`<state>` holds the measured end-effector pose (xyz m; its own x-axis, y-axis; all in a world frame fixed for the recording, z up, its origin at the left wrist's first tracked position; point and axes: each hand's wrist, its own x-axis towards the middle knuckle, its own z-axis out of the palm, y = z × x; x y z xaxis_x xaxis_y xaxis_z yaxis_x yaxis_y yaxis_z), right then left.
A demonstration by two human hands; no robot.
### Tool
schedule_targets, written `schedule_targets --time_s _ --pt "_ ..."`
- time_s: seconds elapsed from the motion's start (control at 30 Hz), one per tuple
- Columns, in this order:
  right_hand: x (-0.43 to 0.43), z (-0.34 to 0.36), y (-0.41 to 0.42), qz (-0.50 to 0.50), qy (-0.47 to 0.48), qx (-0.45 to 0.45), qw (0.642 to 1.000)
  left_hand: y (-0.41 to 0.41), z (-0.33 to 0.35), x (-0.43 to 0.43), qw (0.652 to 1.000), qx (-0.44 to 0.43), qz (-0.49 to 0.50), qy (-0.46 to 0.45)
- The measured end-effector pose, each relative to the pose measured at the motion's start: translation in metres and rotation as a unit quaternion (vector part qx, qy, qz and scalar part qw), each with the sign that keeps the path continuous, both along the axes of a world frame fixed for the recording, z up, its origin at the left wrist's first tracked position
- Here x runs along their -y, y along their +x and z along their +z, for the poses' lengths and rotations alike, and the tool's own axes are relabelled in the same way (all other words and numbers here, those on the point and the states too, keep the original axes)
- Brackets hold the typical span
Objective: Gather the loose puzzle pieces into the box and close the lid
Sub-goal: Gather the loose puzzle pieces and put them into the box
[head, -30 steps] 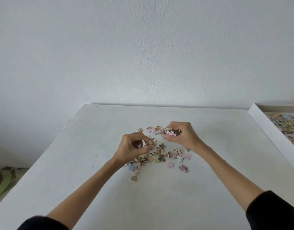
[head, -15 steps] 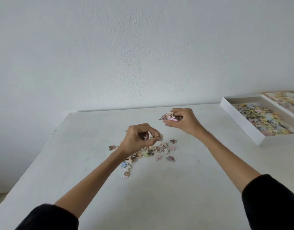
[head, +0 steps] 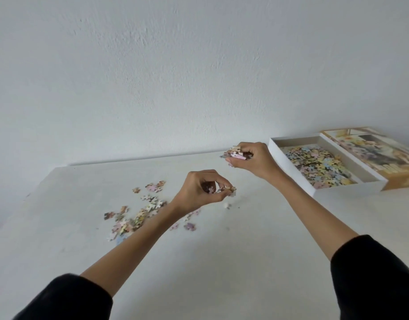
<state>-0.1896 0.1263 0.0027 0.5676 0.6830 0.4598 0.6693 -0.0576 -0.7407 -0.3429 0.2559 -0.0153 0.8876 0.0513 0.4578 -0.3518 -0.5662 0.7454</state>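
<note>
Mid-gathering, my left hand (head: 198, 191) and right hand (head: 253, 159) gripped puzzle pieces (head: 234, 154); next they needed the box (head: 291, 172) at 2 o'clock.

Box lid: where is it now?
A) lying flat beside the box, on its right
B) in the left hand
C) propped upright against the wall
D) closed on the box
A: the lid lies flat, picture side up, beside the open box on its right, while the left hand and the right hand each hold puzzle pieces.
</note>
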Motion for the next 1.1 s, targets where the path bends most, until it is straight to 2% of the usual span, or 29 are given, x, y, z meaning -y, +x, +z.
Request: schedule_targets --time_s 0.17,0.4,0.6,0.77,0.9,1.0,1.1 --pt "0.044 0.016 0.047 0.010 -0.002 0.038 0.999 0.043 0.007 0.047 1.000 0.007 0.004 -0.013" --pt "0.112 0.028 0.118 -0.019 0.006 0.024 0.999 0.123 0.010 0.121 0.999 0.023 -0.010 -0.028" --pt "0.151 0.024 0.161 -0.029 -0.007 0.035 0.999 0.187 0.005 0.172 0.999 0.034 -0.017 0.004" --pt "0.167 0.003 0.201 -0.017 -0.027 0.009 0.999 0.226 -0.010 0.192 0.999 0.032 -0.021 0.032" --pt "0.166 -0.019 0.229 -0.037 -0.077 0.027 0.996 0.250 -0.029 0.191 0.995 -0.022 0.005 0.100" --pt "0.163 -0.041 0.242 -0.069 -0.137 0.041 0.987 0.256 -0.040 0.188 0.975 -0.071 0.040 0.207" --pt "0.163 -0.058 0.246 -0.051 -0.189 0.057 0.979 0.255 -0.042 0.186 0.952 -0.070 0.068 0.291"
